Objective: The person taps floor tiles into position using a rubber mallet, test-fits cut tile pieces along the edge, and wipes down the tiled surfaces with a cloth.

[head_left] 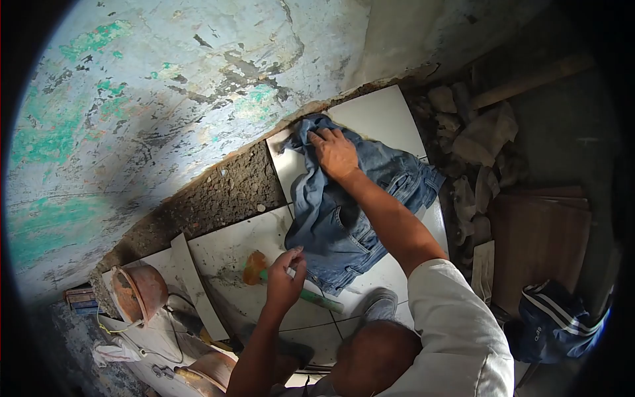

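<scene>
A pair of worn blue jeans lies bunched over white floor tiles. My right hand presses on the upper end of the jeans near the wall, its fingers bent into the cloth. Beside the lower left edge of the jeans is my left hand, raised with its fingers curled and thumb near them; whether anything is between them is too small to tell. Under and beside that hand lies a mallet with an orange-brown head and a green handle.
A peeling wall borders a strip of bare rubble. A bucket and a narrow tile strip are at the left. Broken pieces, brown tiles and a blue bag lie at the right.
</scene>
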{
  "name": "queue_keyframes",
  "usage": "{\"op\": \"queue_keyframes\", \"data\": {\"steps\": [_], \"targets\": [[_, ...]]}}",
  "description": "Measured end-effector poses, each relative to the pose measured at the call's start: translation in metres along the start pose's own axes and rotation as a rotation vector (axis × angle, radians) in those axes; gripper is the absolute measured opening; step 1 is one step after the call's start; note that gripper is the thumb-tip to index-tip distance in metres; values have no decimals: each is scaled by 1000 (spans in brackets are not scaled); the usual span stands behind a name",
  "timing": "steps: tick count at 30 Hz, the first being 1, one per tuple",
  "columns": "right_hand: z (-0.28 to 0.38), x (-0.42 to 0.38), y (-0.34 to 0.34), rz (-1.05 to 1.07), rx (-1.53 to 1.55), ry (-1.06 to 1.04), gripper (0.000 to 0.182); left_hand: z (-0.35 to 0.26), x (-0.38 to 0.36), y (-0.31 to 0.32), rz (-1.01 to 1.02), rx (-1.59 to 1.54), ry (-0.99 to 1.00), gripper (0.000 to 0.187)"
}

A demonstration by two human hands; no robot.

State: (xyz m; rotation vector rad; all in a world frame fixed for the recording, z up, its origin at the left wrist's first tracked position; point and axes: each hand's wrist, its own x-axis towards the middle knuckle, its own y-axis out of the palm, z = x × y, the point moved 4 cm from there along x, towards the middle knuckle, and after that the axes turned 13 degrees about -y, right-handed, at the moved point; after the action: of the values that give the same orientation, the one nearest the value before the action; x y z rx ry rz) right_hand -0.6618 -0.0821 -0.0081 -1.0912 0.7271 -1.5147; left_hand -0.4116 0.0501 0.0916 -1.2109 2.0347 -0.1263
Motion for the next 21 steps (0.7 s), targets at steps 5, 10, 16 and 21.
{"op": "queue_keyframes", "data": {"steps": [5,10,16,21], "targets": [[-98,-12,-42,-121,-152,120,32,24,-8,-19,-90,-24,-20,26],[-222,-70,-90,-88,-389,314,30,39,-17,-35,-123,-23,-25,27],[-140,-98,-214,-115,-211,205,32,17,23,-32,-187,216,149,28],[3,-112,-247,601,701,-154,33,-15,101,13,-157,185,400,38]]}}
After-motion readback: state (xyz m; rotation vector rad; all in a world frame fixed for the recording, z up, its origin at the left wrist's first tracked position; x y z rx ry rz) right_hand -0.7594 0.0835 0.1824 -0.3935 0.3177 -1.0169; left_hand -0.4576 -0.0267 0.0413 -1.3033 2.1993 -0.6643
